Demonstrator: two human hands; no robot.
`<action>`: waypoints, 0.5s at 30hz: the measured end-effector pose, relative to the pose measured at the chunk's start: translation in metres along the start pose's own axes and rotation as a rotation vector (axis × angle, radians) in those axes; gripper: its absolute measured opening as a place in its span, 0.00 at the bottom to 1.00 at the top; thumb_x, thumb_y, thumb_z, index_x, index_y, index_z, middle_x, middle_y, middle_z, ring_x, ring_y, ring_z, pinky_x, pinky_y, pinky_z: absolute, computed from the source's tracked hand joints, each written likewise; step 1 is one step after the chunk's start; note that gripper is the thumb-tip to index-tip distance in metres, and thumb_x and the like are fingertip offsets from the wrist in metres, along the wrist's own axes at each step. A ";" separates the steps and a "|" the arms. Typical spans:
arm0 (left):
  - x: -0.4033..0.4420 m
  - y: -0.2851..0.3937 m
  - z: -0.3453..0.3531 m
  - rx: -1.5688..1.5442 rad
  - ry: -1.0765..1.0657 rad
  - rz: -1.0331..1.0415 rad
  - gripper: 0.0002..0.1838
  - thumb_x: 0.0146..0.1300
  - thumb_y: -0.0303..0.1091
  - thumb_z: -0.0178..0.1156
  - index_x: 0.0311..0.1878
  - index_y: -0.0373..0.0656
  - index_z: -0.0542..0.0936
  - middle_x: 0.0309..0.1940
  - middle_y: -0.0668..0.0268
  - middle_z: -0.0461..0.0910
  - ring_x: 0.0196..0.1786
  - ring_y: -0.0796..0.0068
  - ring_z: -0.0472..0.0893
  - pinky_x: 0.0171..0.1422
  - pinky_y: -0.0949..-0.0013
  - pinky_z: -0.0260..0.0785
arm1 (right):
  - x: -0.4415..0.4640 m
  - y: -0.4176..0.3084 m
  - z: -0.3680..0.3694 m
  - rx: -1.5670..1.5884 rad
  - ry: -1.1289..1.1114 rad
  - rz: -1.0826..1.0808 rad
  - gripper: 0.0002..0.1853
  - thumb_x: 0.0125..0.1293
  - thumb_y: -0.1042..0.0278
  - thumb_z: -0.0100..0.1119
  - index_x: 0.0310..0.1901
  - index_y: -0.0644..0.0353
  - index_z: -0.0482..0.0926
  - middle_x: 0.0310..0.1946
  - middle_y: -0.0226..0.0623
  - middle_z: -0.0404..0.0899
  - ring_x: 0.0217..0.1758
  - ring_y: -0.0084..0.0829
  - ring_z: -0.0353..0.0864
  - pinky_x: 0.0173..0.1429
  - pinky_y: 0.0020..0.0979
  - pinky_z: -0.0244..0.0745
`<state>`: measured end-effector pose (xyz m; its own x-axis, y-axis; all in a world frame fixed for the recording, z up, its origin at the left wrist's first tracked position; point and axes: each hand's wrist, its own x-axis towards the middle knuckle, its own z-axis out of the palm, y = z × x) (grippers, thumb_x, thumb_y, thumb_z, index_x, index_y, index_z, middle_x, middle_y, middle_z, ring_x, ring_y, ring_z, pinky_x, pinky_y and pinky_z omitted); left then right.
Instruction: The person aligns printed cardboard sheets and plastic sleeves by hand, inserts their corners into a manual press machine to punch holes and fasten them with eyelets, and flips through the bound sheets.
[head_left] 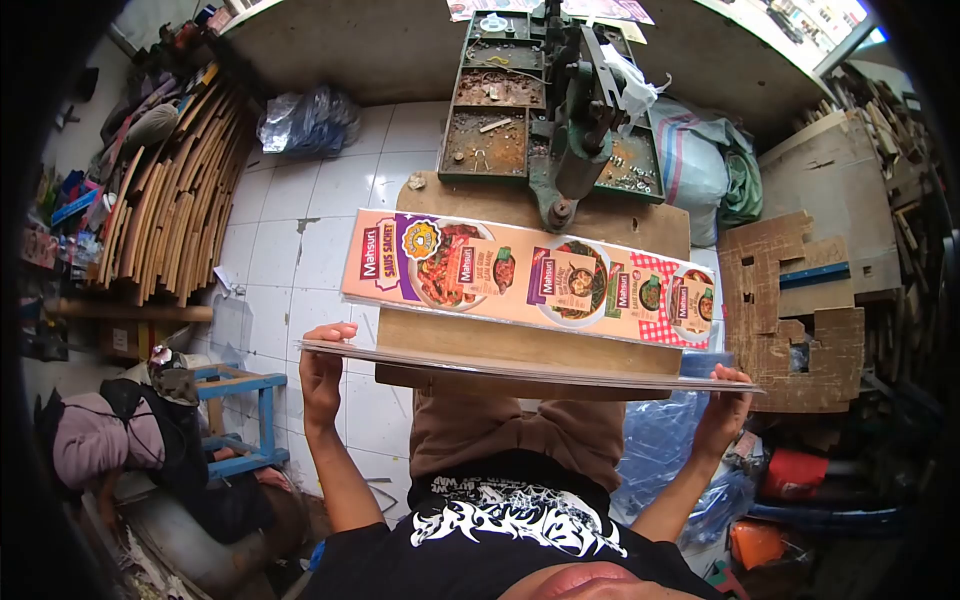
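My left hand and my right hand grip the two ends of a stack of thin flat boards. The stack is seen almost edge-on, in front of my lap, so its faces are mostly hidden. Fingers of both hands are closed over its ends. Just beyond it, a long printed Mahsuri sign panel, with food pictures on a peach ground, lies face up on a wooden work board. At the far side of that board stands a green hand press.
Behind the press sits a green compartment tray with small metal parts. Stacked wood strips lean at the left, near a blue stool frame. Cut brown boards and clear plastic wrap are at the right.
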<state>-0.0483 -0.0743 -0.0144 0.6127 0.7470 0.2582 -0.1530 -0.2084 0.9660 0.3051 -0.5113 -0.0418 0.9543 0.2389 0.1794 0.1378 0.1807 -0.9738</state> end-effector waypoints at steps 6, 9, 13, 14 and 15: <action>0.004 -0.006 0.009 0.019 0.087 0.085 0.26 0.68 0.55 0.58 0.51 0.38 0.72 0.47 0.57 0.78 0.57 0.58 0.77 0.68 0.52 0.64 | 0.003 -0.007 0.011 0.064 0.002 -0.029 0.20 0.73 0.60 0.50 0.60 0.62 0.69 0.56 0.44 0.75 0.65 0.40 0.73 0.72 0.41 0.63; 0.007 -0.002 0.014 -0.036 0.169 0.103 0.28 0.68 0.59 0.56 0.47 0.38 0.73 0.43 0.57 0.79 0.54 0.57 0.79 0.67 0.52 0.65 | 0.007 -0.011 0.015 0.146 0.037 -0.039 0.19 0.74 0.57 0.49 0.57 0.62 0.71 0.54 0.44 0.76 0.64 0.41 0.73 0.70 0.41 0.65; 0.014 0.000 0.022 -0.058 0.252 0.113 0.25 0.69 0.57 0.55 0.40 0.39 0.72 0.38 0.55 0.80 0.50 0.56 0.80 0.64 0.53 0.67 | 0.015 -0.002 0.010 0.269 0.056 -0.034 0.17 0.75 0.54 0.46 0.47 0.61 0.73 0.44 0.40 0.77 0.54 0.37 0.77 0.64 0.39 0.70; 0.015 0.001 0.024 -0.066 0.273 0.111 0.24 0.70 0.55 0.54 0.39 0.39 0.72 0.37 0.54 0.80 0.49 0.56 0.81 0.63 0.53 0.68 | 0.016 0.000 0.009 0.269 0.056 -0.035 0.17 0.75 0.54 0.46 0.47 0.61 0.73 0.44 0.40 0.77 0.54 0.37 0.77 0.64 0.39 0.70; 0.014 0.001 0.024 -0.067 0.273 0.112 0.24 0.70 0.55 0.54 0.39 0.39 0.72 0.37 0.54 0.80 0.49 0.56 0.81 0.63 0.53 0.68 | 0.017 -0.004 0.017 0.260 0.109 -0.032 0.17 0.75 0.53 0.46 0.44 0.60 0.73 0.40 0.38 0.76 0.49 0.34 0.76 0.62 0.38 0.70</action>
<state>-0.0209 -0.0790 -0.0098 0.3598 0.8656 0.3483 -0.2642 -0.2635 0.9278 0.3157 -0.4914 -0.0326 0.9753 0.1276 0.1801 0.1096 0.4286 -0.8968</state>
